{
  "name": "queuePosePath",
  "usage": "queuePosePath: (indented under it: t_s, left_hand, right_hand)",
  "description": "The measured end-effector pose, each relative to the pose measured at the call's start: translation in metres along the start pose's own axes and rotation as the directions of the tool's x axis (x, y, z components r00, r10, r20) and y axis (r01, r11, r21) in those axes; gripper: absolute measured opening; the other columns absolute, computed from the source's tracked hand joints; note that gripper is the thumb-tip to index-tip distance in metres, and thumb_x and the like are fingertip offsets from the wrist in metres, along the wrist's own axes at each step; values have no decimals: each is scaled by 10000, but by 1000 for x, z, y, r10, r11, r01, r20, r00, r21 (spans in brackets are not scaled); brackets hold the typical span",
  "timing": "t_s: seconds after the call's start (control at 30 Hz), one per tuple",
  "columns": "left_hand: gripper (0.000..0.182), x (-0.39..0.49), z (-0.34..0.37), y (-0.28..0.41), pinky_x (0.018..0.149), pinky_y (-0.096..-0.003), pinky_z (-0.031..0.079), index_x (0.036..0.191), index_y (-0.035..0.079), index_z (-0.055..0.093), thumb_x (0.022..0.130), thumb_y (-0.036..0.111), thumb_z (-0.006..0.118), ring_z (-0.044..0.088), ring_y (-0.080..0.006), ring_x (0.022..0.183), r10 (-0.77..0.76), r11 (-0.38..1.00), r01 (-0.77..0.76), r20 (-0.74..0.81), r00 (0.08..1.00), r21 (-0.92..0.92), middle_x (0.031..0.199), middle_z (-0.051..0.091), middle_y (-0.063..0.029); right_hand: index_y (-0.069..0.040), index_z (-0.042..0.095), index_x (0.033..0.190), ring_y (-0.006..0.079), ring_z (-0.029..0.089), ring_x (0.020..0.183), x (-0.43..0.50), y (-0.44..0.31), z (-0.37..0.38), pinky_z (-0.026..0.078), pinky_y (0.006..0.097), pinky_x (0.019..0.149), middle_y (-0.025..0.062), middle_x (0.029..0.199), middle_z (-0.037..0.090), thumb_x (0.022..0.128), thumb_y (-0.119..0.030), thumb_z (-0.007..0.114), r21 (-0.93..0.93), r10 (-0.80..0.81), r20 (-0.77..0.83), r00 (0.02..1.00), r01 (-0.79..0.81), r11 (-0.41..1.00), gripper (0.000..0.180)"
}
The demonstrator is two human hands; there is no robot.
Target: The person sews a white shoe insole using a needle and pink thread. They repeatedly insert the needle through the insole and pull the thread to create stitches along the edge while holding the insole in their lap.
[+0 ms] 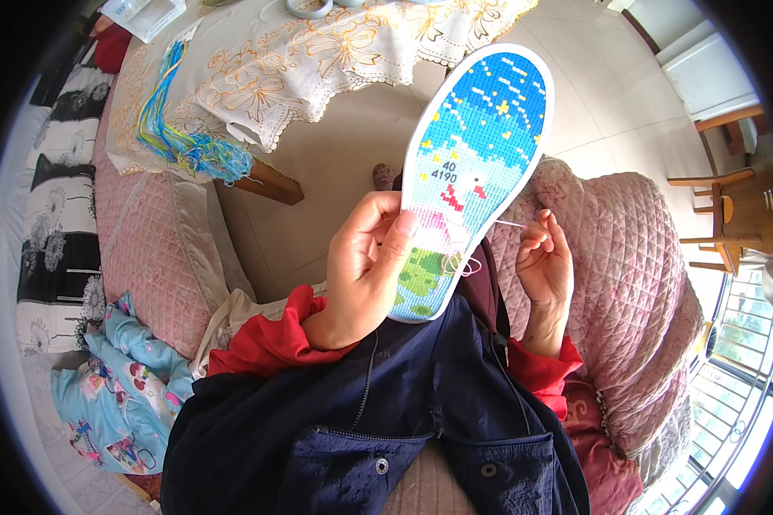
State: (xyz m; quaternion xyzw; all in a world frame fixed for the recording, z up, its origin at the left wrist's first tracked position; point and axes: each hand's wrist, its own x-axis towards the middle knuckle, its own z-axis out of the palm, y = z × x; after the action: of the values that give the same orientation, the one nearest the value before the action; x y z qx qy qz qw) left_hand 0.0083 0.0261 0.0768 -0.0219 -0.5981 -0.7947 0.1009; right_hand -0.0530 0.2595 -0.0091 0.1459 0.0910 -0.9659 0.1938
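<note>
My left hand [367, 267] grips a cross-stitch insole [477, 135] by its left edge, thumb on the patterned face and fingers behind. The face bears dark and light blue areas, yellow and white stitches, a pink band, green patches and printed numbers. A loop of pink thread [462, 264] lies over its lower right edge. To the right of the insole, my right hand [546, 261] pinches a taut pale pink thread [510, 223] that runs from behind the insole's edge. Any needle between those fingertips is too small to tell.
A bundle of embroidery floss [196, 151] hangs over the corner of a table with a lace-edged cloth [245, 77]. Scissor handles [309, 6] lie at its far edge. A pink quilted cover [612, 257] is at my right, a blue printed cloth [122, 393] at my left.
</note>
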Motion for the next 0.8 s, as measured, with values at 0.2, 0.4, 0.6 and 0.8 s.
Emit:
queuePosePath:
  t_s: [0.2, 0.4, 0.6, 0.8]
  left_hand:
    - [213, 14, -31, -15, 806, -229, 439, 1109, -12, 524, 975, 146, 476, 557, -75, 880, -8, 990, -15, -165, 986, -138, 974, 610, -50]
    - [167, 28, -102, -9, 649, -253, 439, 1050, 55, 540, 963, 190, 494, 531, -114, 730, -156, 942, 13, -403, 902, -336, 868, 565, -26]
    - [247, 16, -67, -32, 518, -221, 352, 1143, 34, 442, 945, 177, 479, 374, -89, 580, -336, 498, 349, 194, 922, -793, 722, 399, 4]
    - [316, 10, -24, -38, 513, -220, 361, 1194, 27, 448, 964, 241, 411, 394, -101, 552, -348, 282, 623, 528, 775, -729, 723, 426, -11]
  right_hand:
    - [-12, 564, 1003, 123, 513, 691, -4, -53, -33, 496, 226, 622, 19, 658, 478, 940, -92, 501, 1, -186, -82, 979, 187, 982, 120]
    - [15, 517, 993, 144, 464, 656, -65, -177, -125, 390, 228, 549, 64, 752, 514, 939, -63, 476, -106, -645, -147, 750, 636, 764, 103]
    - [15, 582, 1050, 118, 510, 669, -49, -112, -86, 437, 221, 611, 68, 842, 598, 887, -18, 530, -883, -893, 8, 450, 422, 205, 175]
    - [2, 525, 1195, 60, 531, 600, -42, 57, 62, 447, 195, 570, 42, 825, 669, 903, -18, 540, -930, -299, 277, 913, 333, 157, 293]
